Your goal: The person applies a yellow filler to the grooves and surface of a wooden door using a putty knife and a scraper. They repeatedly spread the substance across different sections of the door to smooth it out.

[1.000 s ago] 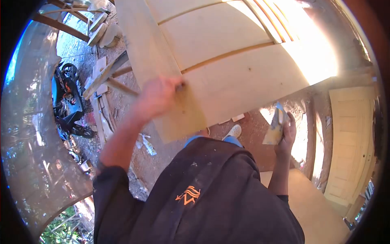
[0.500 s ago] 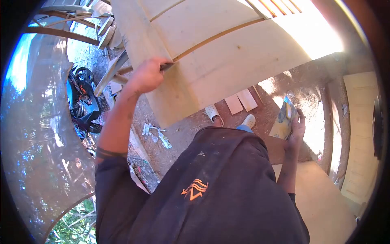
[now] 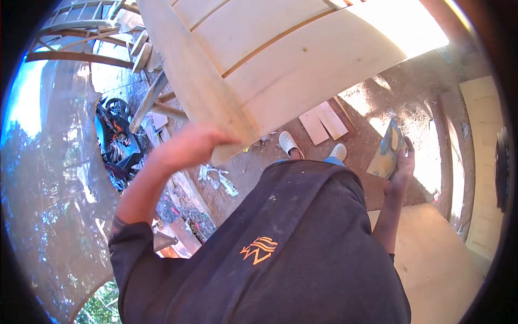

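- Pale wood made up the panelled door [image 3: 280, 59] that filled the top centre of the frame, lying tilted with its near corner jutting toward the person.
- Left hand [image 3: 189, 146], at centre left, was pressed against that lower corner, thumb and fingers around the edge, seemingly to steady the panel; whether it held any tool I could not tell.
- Right hand [image 3: 402, 170], at centre right and well apart from the door, was closed on a folded sheet of sandpaper [image 3: 387, 151], held low by the hip.
- Offcut boards [image 3: 324, 123] and two white clogs [image 3: 288, 143] lay on the dirt floor [image 3: 259, 175] below the door.
- No containers showed anywhere.
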`<state>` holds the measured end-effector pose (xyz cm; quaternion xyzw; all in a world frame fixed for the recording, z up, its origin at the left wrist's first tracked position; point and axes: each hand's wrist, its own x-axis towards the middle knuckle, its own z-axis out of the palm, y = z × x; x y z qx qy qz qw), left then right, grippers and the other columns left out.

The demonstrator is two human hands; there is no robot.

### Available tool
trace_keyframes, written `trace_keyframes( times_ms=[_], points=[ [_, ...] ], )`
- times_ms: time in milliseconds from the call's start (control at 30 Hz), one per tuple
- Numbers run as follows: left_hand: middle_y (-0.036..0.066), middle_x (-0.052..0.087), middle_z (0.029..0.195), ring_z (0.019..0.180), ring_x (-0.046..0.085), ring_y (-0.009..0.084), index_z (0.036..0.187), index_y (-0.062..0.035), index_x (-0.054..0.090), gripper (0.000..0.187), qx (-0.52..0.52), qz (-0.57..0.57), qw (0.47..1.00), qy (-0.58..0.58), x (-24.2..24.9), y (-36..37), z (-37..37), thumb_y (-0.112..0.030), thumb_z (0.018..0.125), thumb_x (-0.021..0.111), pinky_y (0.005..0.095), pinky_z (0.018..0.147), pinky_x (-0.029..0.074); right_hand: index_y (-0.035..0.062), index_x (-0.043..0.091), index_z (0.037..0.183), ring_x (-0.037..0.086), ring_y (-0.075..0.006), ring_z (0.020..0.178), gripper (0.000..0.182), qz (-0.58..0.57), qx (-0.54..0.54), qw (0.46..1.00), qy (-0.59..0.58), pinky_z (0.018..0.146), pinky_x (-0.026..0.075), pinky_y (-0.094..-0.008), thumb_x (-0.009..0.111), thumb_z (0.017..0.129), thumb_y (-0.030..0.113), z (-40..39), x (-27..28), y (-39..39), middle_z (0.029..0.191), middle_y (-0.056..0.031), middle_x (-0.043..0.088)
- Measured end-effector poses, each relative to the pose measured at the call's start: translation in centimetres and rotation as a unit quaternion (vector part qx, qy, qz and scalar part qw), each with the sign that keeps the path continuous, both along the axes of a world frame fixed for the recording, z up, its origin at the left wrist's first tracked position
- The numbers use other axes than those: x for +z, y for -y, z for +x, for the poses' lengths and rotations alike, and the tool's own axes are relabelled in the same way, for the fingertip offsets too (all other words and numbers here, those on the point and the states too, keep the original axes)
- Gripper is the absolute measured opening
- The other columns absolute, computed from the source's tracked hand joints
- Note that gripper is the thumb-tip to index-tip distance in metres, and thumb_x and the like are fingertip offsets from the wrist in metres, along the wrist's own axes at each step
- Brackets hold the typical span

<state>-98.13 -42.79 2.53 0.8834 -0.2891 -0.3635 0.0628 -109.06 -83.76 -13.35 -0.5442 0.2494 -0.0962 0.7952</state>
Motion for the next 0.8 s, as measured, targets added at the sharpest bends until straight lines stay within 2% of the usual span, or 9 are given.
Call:
trace_keyframes(
  times_ms=[167, 267, 400, 467, 567, 600, 633, 700, 800],
  points=[
    [0.014, 0.063, 0.108, 0.103, 0.058, 0.0306, 0.109, -0.0109, 0.064, 0.048, 0.031, 0.009, 0.995, 0.096, -0.5, 1.6, 5.4, 0.009, 0.069, 0.048, 0.0376, 0.09, 0.045, -0.0006, 0.036, 0.13, 0.056, -0.0202, 0.104, 0.04, 0.01, 0.011, 1.0, 0.006, 0.087, 0.049, -0.0316, 0.045, 0.094, 0.015, -1.4, -0.7, 0.3, 0.117, -0.0148, 0.053],
    [0.012, 0.061, 0.111, 0.105, 0.056, 0.0301, 0.11, -0.0117, 0.064, 0.047, -0.042, 0.007, 0.998, 0.055, -1.5, -0.2, 2.4, 0.008, 0.07, 0.049, 0.0375, 0.091, 0.044, -0.001, 0.036, 0.131, 0.056, -0.0205, 0.104, 0.041, 0.001, 0.009, 1.0, -0.009, 0.088, 0.048, -0.0318, 0.045, 0.094, 0.015, -2.8, -0.4, 1.1, 0.118, -0.0152, 0.053],
    [0.009, 0.062, 0.11, 0.1, 0.058, 0.0281, 0.108, -0.0138, 0.065, 0.048, -0.019, 0.021, 0.999, 0.031, 0.4, -1.7, -4.0, 0.008, 0.068, 0.052, 0.0358, 0.088, 0.046, -0.002, 0.035, 0.131, 0.056, -0.0214, 0.103, 0.043, -0.01, -0.067, 0.998, 0.004, 0.088, 0.048, -0.0319, 0.045, 0.093, 0.015, -3.8, -1.3, 2.3, 0.118, -0.0156, 0.053],
    [0.011, 0.064, 0.106, 0.099, 0.06, 0.0285, 0.108, -0.0124, 0.065, 0.047, -0.03, 0.131, 0.988, -0.072, 1.2, -3.1, -4.8, 0.009, 0.069, 0.053, 0.0343, 0.087, 0.046, -0.0023, 0.034, 0.131, 0.056, -0.0216, 0.105, 0.043, 0.009, -0.07, 0.997, 0.01, 0.088, 0.048, -0.0319, 0.045, 0.094, 0.014, -4.4, -1.2, 2.4, 0.119, -0.0157, 0.053],
    [0.015, 0.064, 0.105, 0.099, 0.061, 0.0277, 0.108, -0.0107, 0.065, 0.045, 0.101, 0.041, 0.994, -0.013, 1.6, -4.9, -2.9, 0.011, 0.07, 0.054, 0.0318, 0.088, 0.046, -0.002, 0.035, 0.131, 0.055, -0.0218, 0.106, 0.041, 0.041, -0.061, 0.997, 0.035, 0.089, 0.047, -0.0318, 0.045, 0.094, 0.013, -4.5, -2.0, 2.8, 0.119, -0.0157, 0.052],
    [0.018, 0.063, 0.107, 0.101, 0.061, 0.0269, 0.109, -0.0078, 0.064, 0.042, 0.117, -0.024, 0.991, 0.063, 0.9, -5.7, -1.4, 0.01, 0.073, 0.053, 0.0302, 0.087, 0.045, -0.0018, 0.035, 0.131, 0.055, -0.0218, 0.106, 0.041, 0.053, -0.052, 0.996, 0.044, 0.089, 0.047, -0.0318, 0.046, 0.094, 0.012, -4.4, -2.5, 2.9, 0.12, -0.0156, 0.052],
    [0.018, 0.063, 0.106, 0.099, 0.062, 0.0275, 0.11, -0.0062, 0.062, 0.04, 0.151, 0.027, 0.984, 0.095, 0.2, -6.6, 0.5, 0.01, 0.075, 0.052, 0.0304, 0.087, 0.046, -0.0015, 0.036, 0.13, 0.055, -0.0217, 0.106, 0.04, 0.058, -0.028, 0.997, 0.044, 0.089, 0.047, -0.0319, 0.047, 0.094, 0.012, -4.3, -2.9, 2.9, 0.12, -0.0156, 0.052],
    [0.018, 0.064, 0.103, 0.096, 0.063, 0.0283, 0.111, -0.0083, 0.063, 0.05, 0.168, -0.027, 0.969, 0.178, -0.4, -6.0, 2.9, 0.014, 0.07, 0.046, 0.0338, 0.084, 0.048, -0.0008, 0.036, 0.129, 0.055, -0.0217, 0.106, 0.04, 0.067, 0.019, 0.996, 0.052, 0.089, 0.048, -0.0321, 0.048, 0.094, 0.012, -3.3, -3.6, 2.9, 0.12, -0.0157, 0.051],
    [0.017, 0.064, 0.103, 0.099, 0.062, 0.0282, 0.11, -0.0062, 0.063, 0.049, 0.174, -0.047, 0.972, 0.153, -3.2, -7.6, 2.6, 0.015, 0.069, 0.046, 0.0333, 0.085, 0.048, 0.0001, 0.038, 0.128, 0.056, -0.0216, 0.104, 0.039, 0.03, 0.043, 0.997, 0.054, 0.088, 0.049, -0.0321, 0.05, 0.093, 0.012, -1.9, -0.6, 2.0, 0.119, -0.0155, 0.052]
  ],
)
